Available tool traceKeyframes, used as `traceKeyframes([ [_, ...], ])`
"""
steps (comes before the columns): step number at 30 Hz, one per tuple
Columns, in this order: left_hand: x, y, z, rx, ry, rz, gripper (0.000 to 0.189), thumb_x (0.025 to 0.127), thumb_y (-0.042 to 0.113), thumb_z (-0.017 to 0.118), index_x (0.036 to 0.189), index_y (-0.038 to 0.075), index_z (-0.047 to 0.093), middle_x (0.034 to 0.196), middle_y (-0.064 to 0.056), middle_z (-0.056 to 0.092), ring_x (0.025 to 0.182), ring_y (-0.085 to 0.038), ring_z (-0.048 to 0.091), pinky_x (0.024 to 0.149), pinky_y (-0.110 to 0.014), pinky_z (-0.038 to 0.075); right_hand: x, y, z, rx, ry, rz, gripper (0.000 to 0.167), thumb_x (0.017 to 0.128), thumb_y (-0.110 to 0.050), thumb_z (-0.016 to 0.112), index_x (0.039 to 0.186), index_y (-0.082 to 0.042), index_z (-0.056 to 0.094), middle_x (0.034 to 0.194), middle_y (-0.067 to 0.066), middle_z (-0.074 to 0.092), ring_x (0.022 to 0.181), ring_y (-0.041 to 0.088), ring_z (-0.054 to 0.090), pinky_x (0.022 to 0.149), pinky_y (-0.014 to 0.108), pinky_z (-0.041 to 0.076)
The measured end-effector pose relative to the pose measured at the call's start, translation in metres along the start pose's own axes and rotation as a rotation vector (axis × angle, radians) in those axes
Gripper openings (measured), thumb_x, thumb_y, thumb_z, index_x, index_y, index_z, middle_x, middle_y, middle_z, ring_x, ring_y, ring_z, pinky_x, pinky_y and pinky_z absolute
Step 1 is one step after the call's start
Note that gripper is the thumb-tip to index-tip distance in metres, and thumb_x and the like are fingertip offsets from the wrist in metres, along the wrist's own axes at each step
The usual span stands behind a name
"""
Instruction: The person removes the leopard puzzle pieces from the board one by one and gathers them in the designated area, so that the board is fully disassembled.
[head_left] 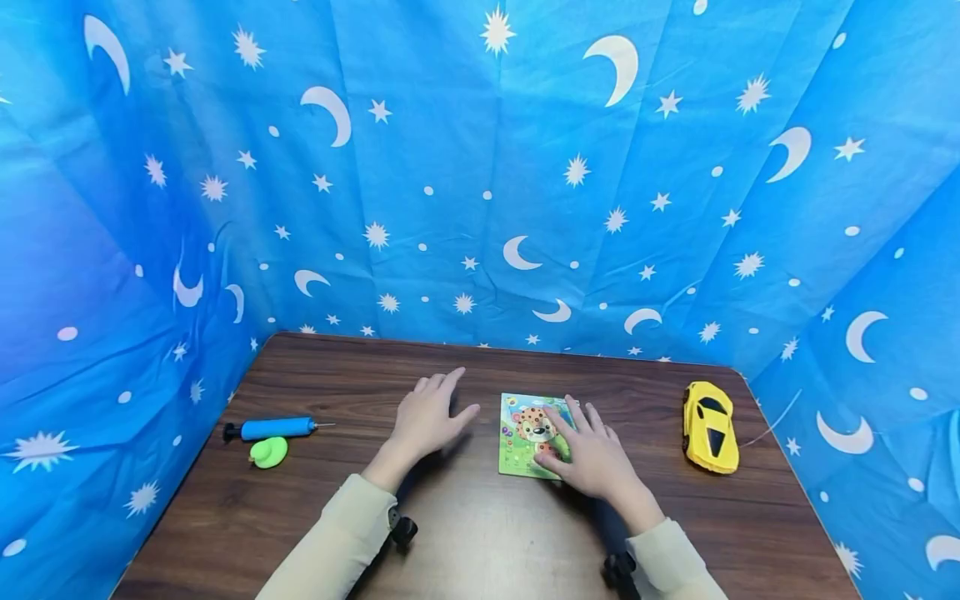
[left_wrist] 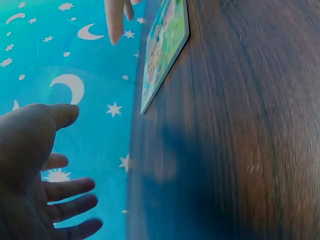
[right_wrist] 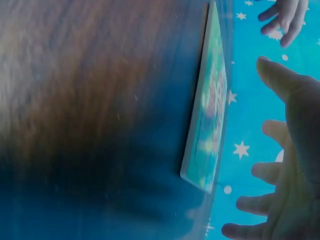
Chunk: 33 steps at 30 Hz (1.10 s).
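A square picture puzzle board (head_left: 517, 454) with a spotted cartoon animal on green lies flat on the table. My right hand (head_left: 592, 458) hovers over its right part, fingers spread and holding nothing; part of the picture is hidden beneath it. To the left of the board, my left hand (head_left: 431, 421) is held above the table with its fingers extended and the thumb pointing toward the board. The left wrist view shows the board (left_wrist: 167, 47) beyond that hand's thumb. In the right wrist view the board (right_wrist: 210, 110) appears edge-on beside the spread fingers (right_wrist: 267, 172).
At the left of the table lie a blue hand pump (head_left: 276, 428) with a thin needle and a bright green toy duck (head_left: 270, 452). A yellow toy car (head_left: 711, 429) stands at the right. Blue cloth (head_left: 450, 167) with moons and stars rises behind the wooden table (head_left: 465, 533).
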<state>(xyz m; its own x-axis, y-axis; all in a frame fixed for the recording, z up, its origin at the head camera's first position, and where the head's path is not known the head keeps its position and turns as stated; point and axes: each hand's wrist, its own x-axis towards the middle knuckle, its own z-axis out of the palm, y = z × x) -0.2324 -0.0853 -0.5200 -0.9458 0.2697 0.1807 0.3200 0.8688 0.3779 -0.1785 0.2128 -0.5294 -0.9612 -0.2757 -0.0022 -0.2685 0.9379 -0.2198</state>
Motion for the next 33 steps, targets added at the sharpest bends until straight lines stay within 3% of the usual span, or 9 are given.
traceKeyframes([
  [6,0.008,0.006,0.015,-0.069,-0.058,-0.004,0.069,0.098,0.057,0.064,0.154,0.021,0.050,0.133,-0.007,0.065,0.119,-0.029,0.063,0.087,-0.052,0.055,0.002,-0.011,0.006,0.040,-0.091,-0.020,0.081,0.094,-0.066,0.063,0.162,-0.028,0.040,0.168,0.018,0.025,0.152,0.053,0.016,0.108,0.075,0.028],
  [9,0.012,0.010,0.023,-0.100,-0.081,0.006,0.063,0.099,0.054,0.065,0.151,0.021,0.055,0.118,-0.001,0.068,0.101,-0.021,0.066,0.079,-0.047,0.055,0.004,-0.015,0.008,0.042,-0.128,-0.021,0.080,0.094,-0.068,0.062,0.161,-0.031,0.040,0.169,0.017,0.023,0.152,0.055,0.013,0.109,0.076,0.026],
  [13,0.018,0.016,0.032,-0.135,-0.114,0.026,0.056,0.099,0.048,0.068,0.147,0.021,0.060,0.103,0.004,0.064,0.084,-0.014,0.059,0.068,-0.040,0.050,0.005,-0.017,0.012,0.036,-0.176,-0.007,0.079,0.093,-0.073,0.059,0.161,-0.037,0.040,0.171,0.017,0.018,0.151,0.056,0.011,0.108,0.078,0.024],
  [19,0.026,0.024,0.045,-0.108,-0.158,0.044,0.049,0.098,0.049,0.068,0.140,0.024,0.065,0.103,0.006,0.064,0.086,-0.011,0.060,0.068,-0.037,0.050,0.008,-0.020,0.019,0.004,-0.249,0.004,0.081,0.090,-0.078,0.057,0.161,-0.043,0.036,0.172,0.018,0.011,0.150,0.059,0.006,0.108,0.078,0.023],
  [33,0.035,0.038,0.064,-0.110,-0.197,0.008,0.044,0.096,0.048,0.073,0.133,0.024,0.069,0.092,0.005,0.055,0.074,-0.015,0.053,0.058,-0.035,0.043,0.006,-0.029,0.014,-0.020,-0.232,-0.002,0.071,0.095,-0.063,0.066,0.158,-0.039,0.044,0.169,0.022,0.019,0.146,0.065,0.014,0.106,0.078,0.028],
])
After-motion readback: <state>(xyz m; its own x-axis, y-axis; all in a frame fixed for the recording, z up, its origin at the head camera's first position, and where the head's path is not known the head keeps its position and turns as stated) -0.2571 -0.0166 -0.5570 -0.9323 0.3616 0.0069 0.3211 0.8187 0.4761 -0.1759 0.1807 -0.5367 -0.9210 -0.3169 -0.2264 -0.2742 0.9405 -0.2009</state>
